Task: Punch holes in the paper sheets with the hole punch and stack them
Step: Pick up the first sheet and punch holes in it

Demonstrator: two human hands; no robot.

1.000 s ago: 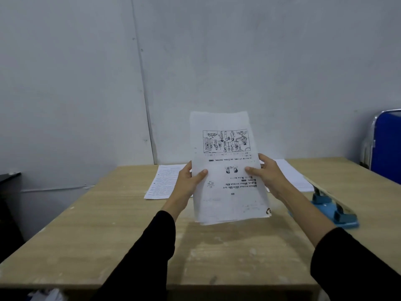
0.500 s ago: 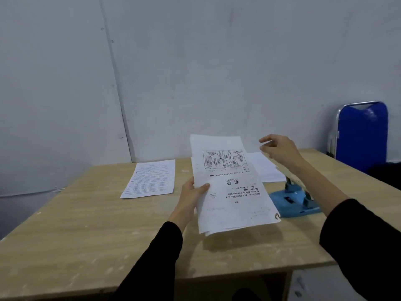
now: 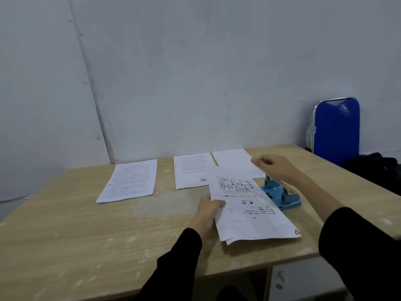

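My left hand point(image 3: 206, 213) grips the left edge of a thin stack of printed sheets point(image 3: 249, 216), which is tilted low over the wooden table point(image 3: 86, 235). The stack's right edge lies against the blue hole punch point(image 3: 280, 195) and hides part of its base. My right hand point(image 3: 277, 167) is above the punch with its fingers loosely curled and covers the lever. Whether it touches the lever is hidden.
Three single sheets lie along the table's far side: a text page at the left point(image 3: 130, 181), one in the middle point(image 3: 191, 170), one behind the punch point(image 3: 234, 159). A folded blue chair point(image 3: 336, 131) and a dark bundle point(image 3: 377, 168) stand at the right, off the table.
My right hand let go of the stack and moved right, over the punch. My left hand lowered the stack from upright to nearly flat beside the punch. The view shifted left.
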